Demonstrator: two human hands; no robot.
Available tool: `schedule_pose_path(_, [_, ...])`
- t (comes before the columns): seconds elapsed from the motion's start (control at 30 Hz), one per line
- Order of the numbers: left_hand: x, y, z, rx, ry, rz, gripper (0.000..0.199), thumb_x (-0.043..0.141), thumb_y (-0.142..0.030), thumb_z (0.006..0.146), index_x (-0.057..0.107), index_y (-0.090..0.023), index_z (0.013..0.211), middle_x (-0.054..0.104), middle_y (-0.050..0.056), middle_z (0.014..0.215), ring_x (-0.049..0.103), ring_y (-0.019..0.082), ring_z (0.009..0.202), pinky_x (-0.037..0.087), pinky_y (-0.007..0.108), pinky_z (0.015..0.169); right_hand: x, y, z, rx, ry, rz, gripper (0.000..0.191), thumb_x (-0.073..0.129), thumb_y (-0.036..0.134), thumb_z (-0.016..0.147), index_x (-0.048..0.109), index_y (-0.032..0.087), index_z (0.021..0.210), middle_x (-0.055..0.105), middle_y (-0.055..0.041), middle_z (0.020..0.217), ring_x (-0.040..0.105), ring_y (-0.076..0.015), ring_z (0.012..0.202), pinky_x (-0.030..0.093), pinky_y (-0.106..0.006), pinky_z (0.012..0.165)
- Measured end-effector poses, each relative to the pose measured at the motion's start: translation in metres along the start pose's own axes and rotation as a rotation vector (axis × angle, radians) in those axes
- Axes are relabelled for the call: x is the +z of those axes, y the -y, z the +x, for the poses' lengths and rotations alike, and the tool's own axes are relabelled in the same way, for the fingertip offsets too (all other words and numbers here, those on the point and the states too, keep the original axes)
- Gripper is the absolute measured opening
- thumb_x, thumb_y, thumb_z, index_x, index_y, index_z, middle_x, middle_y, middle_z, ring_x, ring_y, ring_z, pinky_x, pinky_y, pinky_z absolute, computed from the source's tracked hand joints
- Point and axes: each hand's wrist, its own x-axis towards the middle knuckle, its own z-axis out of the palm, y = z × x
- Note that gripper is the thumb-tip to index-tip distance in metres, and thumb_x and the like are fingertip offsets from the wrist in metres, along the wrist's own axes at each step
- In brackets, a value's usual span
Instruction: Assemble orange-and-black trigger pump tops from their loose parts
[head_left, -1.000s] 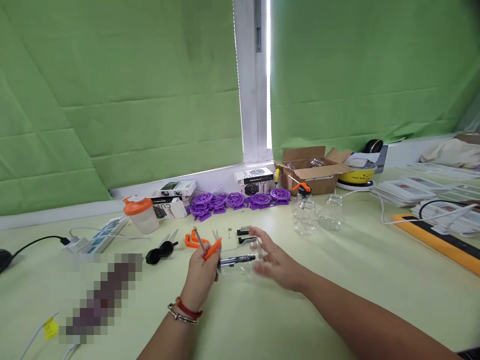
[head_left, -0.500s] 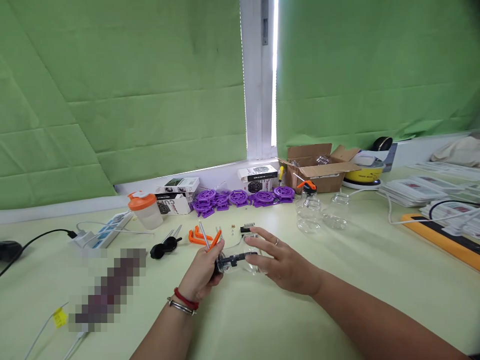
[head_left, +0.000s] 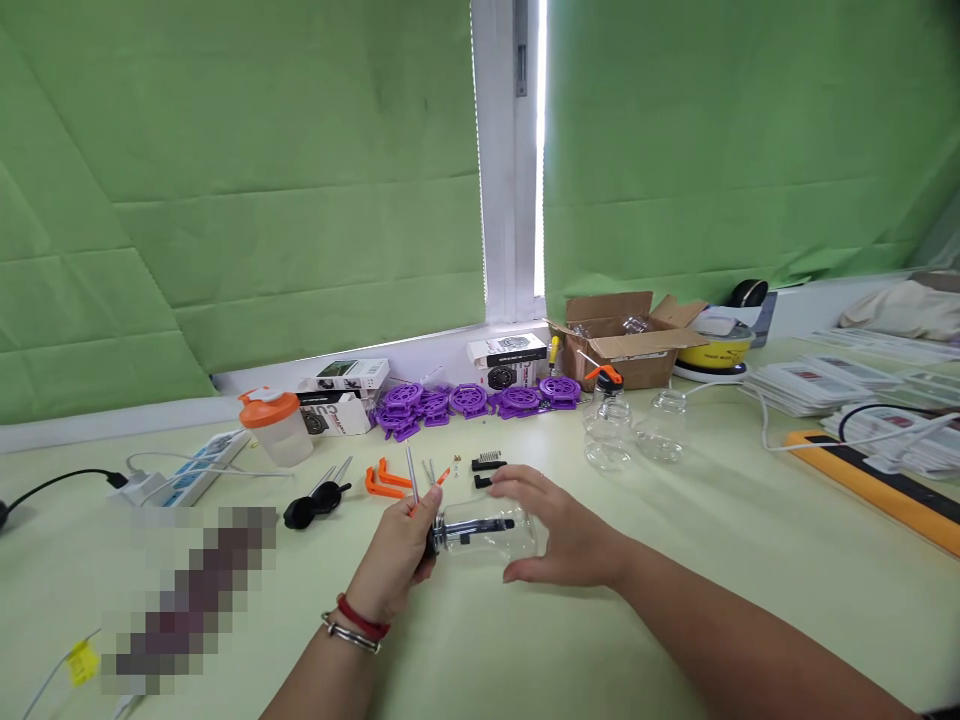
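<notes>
On the tabletop, orange handles are left loose at the bottle's ten o'clock; tube inserted, it's pinched by the left hand, right hand fingers spread.

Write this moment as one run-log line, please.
left hand: grips black-topped end of clear bottle | right hand: open, cupped around base end, contact unclear | bottle: held sideways, dark part inside
</notes>
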Motion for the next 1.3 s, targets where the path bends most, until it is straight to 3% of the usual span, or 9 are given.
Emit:
schedule_pose_path(0.07, [-0.004,-0.001,0.002,-0.098,0.059,-0.025,0.054,0.042,-0.073,0.069,0.044,-0.02,0.061,0.05,-0.002,0.044,0.032,0.006,0.027,0.014,0.017,0.031,0.0,0.002,0.001,-0.248,0.006,-0.245,0.05,0.065,0.026,0.077,0.048,0.022,0.124,0.049,-0.0124,0.125,0.04,-0.026,0.122,0.035,-0.046,0.103])
schedule_pose_path(0.17, [-0.009,-0.001,0.003,-0.217,0.119,-0.09,0.057,0.039,-0.075,0.069,0.048,-0.019,0.065,0.059,0.003,0.048,0.032,0.005,0.025,0.013,0.017,0.031,0.001,0.004,0.001,-0.422,-0.011,-0.486,0.041,0.049,0.01,0.086,0.048,0.023,0.125,0.053,-0.0102,0.122,0.037,-0.0229,0.127,0.029,-0.048,0.108])
schedule_pose_path(0.3, [-0.01,0.0,0.004,-0.155,0.176,-0.193,0.05,0.046,-0.069,0.07,0.049,-0.02,0.071,0.059,0.001,0.049,0.035,0.006,0.026,0.016,0.017,0.031,0.002,0.0,0.0,-0.414,-0.092,-0.554,0.039,0.044,0.009,0.088,0.049,0.025,0.123,0.052,-0.0092,0.125,0.037,-0.0218,0.127,0.03,-0.05,0.108])
schedule_pose_path(0.43, [-0.013,0.0,0.007,-0.036,0.025,-0.232,0.041,0.053,-0.059,0.072,0.046,-0.019,0.066,0.057,-0.001,0.048,0.035,0.006,0.027,0.018,0.017,0.03,-0.002,-0.013,0.0,-0.355,-0.183,-0.546,0.038,0.045,0.006,0.085,0.051,0.024,0.118,0.047,-0.0093,0.129,0.036,-0.0232,0.128,0.032,-0.053,0.107])
schedule_pose_path(0.6, [-0.027,-0.001,0.016,0.092,-0.286,-0.442,0.032,0.055,-0.05,0.072,0.045,-0.02,0.069,0.054,-0.003,0.047,0.036,0.006,0.029,0.022,0.018,0.032,-0.006,-0.031,0.001,0.01,-0.505,-0.467,0.047,0.065,0.025,0.073,0.047,0.023,0.117,0.048,-0.0111,0.126,0.037,-0.029,0.125,0.032,-0.053,0.104])
schedule_pose_path(0.7, [-0.03,-0.001,0.017,0.155,-0.347,-0.466,0.03,0.055,-0.048,0.072,0.048,-0.019,0.071,0.054,-0.004,0.048,0.039,0.007,0.031,0.025,0.019,0.033,-0.002,-0.048,0.004,0.39,-0.665,-0.278,0.064,0.07,0.045,0.065,0.042,0.023,0.118,0.051,-0.011,0.121,0.045,-0.0295,0.116,0.041,-0.049,0.095])
schedule_pose_path(0.8, [-0.027,-0.002,0.016,0.154,-0.35,-0.442,0.03,0.055,-0.049,0.071,0.048,-0.019,0.072,0.054,-0.004,0.048,0.039,0.007,0.031,0.024,0.019,0.033,0.003,-0.072,0.011,0.643,-0.675,-0.107,0.066,0.062,0.053,0.068,0.039,0.022,0.121,0.05,-0.0108,0.12,0.049,-0.0276,0.11,0.045,-0.043,0.088])
schedule_pose_path(1.03, [-0.023,0.004,0.017,0.149,-0.337,-0.407,0.031,0.056,-0.049,0.069,0.049,-0.019,0.07,0.056,-0.003,0.05,0.041,0.007,0.032,0.026,0.019,0.033,0.008,-0.124,0.036,0.844,-0.621,-0.212,0.078,0.053,0.044,0.074,0.021,0.012,0.138,0.028,-0.0187,0.138,0.032,-0.0329,0.127,0.032,-0.043,0.102])
schedule_pose_path(1.3, [-0.024,0.003,0.018,0.147,-0.351,-0.401,0.031,0.056,-0.049,0.07,0.048,-0.019,0.07,0.055,-0.003,0.05,0.04,0.006,0.032,0.025,0.019,0.034,0.005,-0.149,0.054,0.988,-0.632,-0.284,0.084,0.05,0.037,0.076,0.009,0.004,0.141,0.029,-0.0257,0.137,0.028,-0.0376,0.128,0.026,-0.049,0.103])
